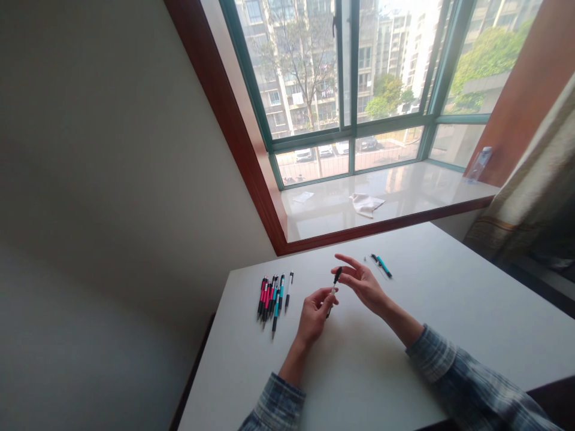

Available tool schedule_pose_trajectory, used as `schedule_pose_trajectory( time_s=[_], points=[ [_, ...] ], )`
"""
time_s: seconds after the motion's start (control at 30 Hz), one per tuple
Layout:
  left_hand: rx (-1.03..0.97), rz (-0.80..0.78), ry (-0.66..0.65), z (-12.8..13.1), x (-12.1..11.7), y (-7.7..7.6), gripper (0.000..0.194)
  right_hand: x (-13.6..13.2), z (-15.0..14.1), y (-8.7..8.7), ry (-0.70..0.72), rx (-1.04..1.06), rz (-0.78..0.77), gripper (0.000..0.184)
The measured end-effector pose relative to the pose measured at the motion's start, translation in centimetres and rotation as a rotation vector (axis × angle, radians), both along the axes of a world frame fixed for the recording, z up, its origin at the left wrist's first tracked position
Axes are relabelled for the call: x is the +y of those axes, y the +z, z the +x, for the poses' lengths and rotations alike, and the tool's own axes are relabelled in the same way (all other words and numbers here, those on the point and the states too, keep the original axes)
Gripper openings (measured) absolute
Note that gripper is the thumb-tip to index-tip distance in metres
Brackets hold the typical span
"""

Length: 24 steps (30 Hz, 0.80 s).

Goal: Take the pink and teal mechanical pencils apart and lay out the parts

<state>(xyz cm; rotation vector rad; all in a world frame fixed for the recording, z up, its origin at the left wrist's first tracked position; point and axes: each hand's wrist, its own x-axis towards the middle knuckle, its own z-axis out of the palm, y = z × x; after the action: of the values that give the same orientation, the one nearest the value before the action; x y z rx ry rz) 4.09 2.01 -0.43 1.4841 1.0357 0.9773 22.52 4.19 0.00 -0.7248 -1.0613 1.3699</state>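
Observation:
Above the white table, a pen (334, 291) with black ends and a pale middle is held tilted. My left hand (315, 312) pinches its middle between thumb and fingers, and a dark end shows below them. At the upper black end, my right hand (362, 286) has its thumb and a finger closed on the pen, while another finger stretches out over it. Just beyond the right hand lie a teal pen barrel (384, 267) with a black end, a thin part beside it, and a tiny pale piece (365, 258).
Several pink, teal and black pens (269, 298) lie grouped at the table's left, with a white-and-black pen (288, 292) beside them. Behind the white table (449, 287), a windowsill (413, 185) holds a crumpled cloth (366, 204) and a clear bottle (479, 164).

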Motion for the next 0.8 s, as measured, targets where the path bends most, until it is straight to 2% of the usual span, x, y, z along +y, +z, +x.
schedule_pose_trajectory(
  time_s=[0.23,0.37,0.47,0.6,0.7,0.8],
  points=[
    [-0.086,-0.06,-0.013,-0.1,0.1,-0.2,0.044,0.3,2.8,3.8,-0.135,0.077,0.047,0.061],
    [-0.169,-0.108,0.013,-0.1,-0.2,-0.1,0.045,1.6,5.4,4.5,-0.23,-0.019,0.099,0.051],
    [-0.266,-0.125,0.037,-0.4,-0.1,-0.2,0.043,3.6,8.0,3.3,-0.421,-0.247,0.156,0.043],
    [-0.327,-0.11,0.045,-0.9,0.2,-0.6,0.038,5.5,11.0,-0.1,-0.688,-0.693,0.198,0.033],
    [-0.327,-0.122,0.051,-0.9,0.3,-0.7,0.039,5.8,11.5,-2.2,-0.729,-0.943,0.236,0.027],
    [-0.317,-0.141,0.052,-0.6,0.2,-0.6,0.038,5.5,10.7,-3.1,-0.689,-1.064,0.27,0.028]
  ],
)
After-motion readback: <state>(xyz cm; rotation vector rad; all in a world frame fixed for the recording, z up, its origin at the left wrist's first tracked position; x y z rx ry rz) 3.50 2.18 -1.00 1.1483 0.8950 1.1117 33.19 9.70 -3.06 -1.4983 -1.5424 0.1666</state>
